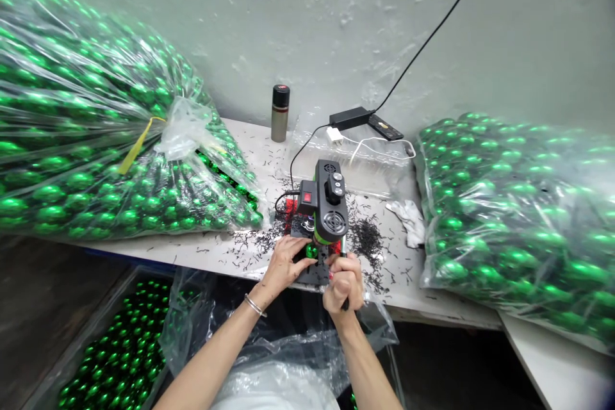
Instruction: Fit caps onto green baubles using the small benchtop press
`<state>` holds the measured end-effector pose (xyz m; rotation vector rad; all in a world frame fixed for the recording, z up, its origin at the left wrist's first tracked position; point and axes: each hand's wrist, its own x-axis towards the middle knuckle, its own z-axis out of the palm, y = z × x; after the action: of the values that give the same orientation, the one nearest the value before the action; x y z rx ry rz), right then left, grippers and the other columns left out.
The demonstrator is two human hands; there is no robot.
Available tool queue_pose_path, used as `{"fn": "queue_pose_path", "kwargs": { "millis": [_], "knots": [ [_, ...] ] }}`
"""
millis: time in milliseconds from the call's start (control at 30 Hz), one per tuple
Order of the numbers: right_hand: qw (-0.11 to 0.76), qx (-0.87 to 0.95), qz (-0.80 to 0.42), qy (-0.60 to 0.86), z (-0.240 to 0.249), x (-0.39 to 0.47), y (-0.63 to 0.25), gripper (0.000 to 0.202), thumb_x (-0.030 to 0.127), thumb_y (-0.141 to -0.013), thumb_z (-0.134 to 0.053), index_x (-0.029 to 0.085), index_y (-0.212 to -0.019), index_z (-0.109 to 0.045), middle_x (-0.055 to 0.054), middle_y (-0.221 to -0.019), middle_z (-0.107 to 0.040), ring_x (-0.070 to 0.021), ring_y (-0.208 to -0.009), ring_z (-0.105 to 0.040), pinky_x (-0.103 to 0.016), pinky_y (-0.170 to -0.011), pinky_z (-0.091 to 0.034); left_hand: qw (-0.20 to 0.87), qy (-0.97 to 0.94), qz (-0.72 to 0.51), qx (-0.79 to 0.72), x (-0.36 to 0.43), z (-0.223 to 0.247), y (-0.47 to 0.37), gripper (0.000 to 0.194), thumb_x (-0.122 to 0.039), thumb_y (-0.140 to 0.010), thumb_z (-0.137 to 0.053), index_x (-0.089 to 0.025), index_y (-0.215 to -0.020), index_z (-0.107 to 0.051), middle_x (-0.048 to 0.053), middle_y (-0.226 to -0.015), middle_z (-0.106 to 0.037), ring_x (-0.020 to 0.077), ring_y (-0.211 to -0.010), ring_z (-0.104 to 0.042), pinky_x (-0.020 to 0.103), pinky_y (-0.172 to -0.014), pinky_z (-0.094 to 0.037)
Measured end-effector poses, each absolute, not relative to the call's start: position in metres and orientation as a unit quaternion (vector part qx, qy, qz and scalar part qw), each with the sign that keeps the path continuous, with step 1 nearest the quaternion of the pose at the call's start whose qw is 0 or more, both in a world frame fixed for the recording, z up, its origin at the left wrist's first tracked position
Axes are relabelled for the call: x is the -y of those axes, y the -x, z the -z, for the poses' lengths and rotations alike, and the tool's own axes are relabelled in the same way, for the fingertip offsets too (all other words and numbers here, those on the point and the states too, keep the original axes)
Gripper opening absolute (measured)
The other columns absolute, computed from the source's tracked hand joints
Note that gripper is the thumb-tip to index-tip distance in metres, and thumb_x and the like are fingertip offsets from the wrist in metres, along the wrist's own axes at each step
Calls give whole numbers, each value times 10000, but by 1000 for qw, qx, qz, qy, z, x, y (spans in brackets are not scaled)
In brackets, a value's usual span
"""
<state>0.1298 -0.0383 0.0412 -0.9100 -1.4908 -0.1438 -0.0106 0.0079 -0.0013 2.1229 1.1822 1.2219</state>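
Observation:
A black bench-top machine [331,205] with a red switch and round vents stands on the white table. Under its head sits a shiny green ball [311,251]. My left hand [287,261] pinches that ball between thumb and fingers, a bracelet on the wrist behind it. On the machine's right side, my right hand [344,283] is wrapped round a black lever handle [344,256] with a metal rod. Small black scraps [368,237] lie scattered round the base, heaped most thickly on the right.
Large clear bags of green balls flank the machine, one at left [86,141] and one at right [509,205]. Behind stand a bottle [280,115], a power adapter [349,117] and a clear plastic tray [307,147]. A crate of green balls [120,346] sits below left.

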Motion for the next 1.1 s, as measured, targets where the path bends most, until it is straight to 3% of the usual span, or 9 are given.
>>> {"fn": "queue_pose_path", "kwargs": {
  "millis": [133, 267, 400, 533, 700, 733, 867, 933, 1100],
  "knots": [
    [626, 668, 67, 398, -37, 38, -131, 298, 219, -997, -315, 214, -723, -431, 21, -757, -502, -123, -709, -600, -407, -882, -478, 215, -761, -443, -422, -8, 1, 10, 348, -415, -881, -693, -195, -1150, -683, 113, -1088, -736, 267, -1022, -669, 478, -975, -481],
    [623, 674, 67, 392, -47, 38, -132, 313, 207, -988, -334, 211, -688, -424, 23, -728, -496, -112, -658, -553, -360, -795, -482, 231, -755, -443, -424, -10, 1, 9, 359, -419, -863, -713, -194, -1142, -692, 116, -1090, -738, 275, -1030, -666, 496, -991, -473],
    [640, 644, 40, 417, -88, 41, -130, 315, 124, -959, -342, 211, -662, -403, 11, -689, -482, -116, -631, -505, -291, -610, -403, 259, -746, -434, -433, -11, -5, 8, 349, -410, -854, -725, -205, -1135, -696, 111, -1092, -738, 281, -1042, -659, 530, -1046, -426],
    [640, 616, -42, 457, -130, 45, -127, 314, 110, -946, -407, 206, -648, -411, 12, -663, -484, -115, -634, -509, -273, -579, -383, 259, -752, -430, -427, 11, -13, 18, 353, -413, -894, -673, -211, -1183, -670, 115, -1094, -727, 283, -1043, -645, 530, -1040, -422],
    [645, 621, -30, 445, -126, 46, -127, 305, 87, -927, -433, 191, -640, -438, 5, -670, -508, -106, -617, -506, -270, -563, -380, 206, -808, -406, -373, 42, -16, 41, 666, -587, -794, -711, -212, -1328, -578, 138, -1184, -684, 303, -1104, -609, 527, -1058, -404],
    [650, 619, -23, 441, -122, 46, -126, 307, 80, -923, -433, 189, -635, -439, 6, -666, -506, -105, -614, -507, -269, -557, -377, 185, -806, -411, -383, 38, -19, 46, 658, -595, -807, -691, -206, -1325, -579, 146, -1207, -672, 308, -1120, -599, 519, -1047, -412],
    [662, 616, -8, 426, -112, 44, -125, 325, 63, -913, -423, 189, -614, -431, 6, -652, -496, -111, -618, -512, -271, -545, -378, 118, -748, -387, -527, -20, -44, 69, 305, -294, -1006, -452, -186, -1220, -641, 151, -1229, -653, 285, -1168, -576, 471, -1024, -418],
    [659, 622, -2, 423, -112, 44, -125, 326, 61, -910, -424, 191, -611, -428, 6, -646, -493, -113, -614, -510, -273, -539, -375, 127, -718, -278, -625, -58, -59, 81, 260, -178, -969, -464, -157, -1108, -683, 172, -1162, -673, 301, -1138, -587, 465, -1002, -414],
    [646, 632, 7, 428, -111, 45, -127, 313, 53, -905, -431, 194, -626, -434, 3, -648, -503, -118, -628, -521, -274, -543, -377, 185, -687, -220, -667, -112, -75, 104, 51, -100, -770, -702, -106, -721, -688, 208, -815, -695, 381, -958, -663, 466, -897, -445]
  ]
}}
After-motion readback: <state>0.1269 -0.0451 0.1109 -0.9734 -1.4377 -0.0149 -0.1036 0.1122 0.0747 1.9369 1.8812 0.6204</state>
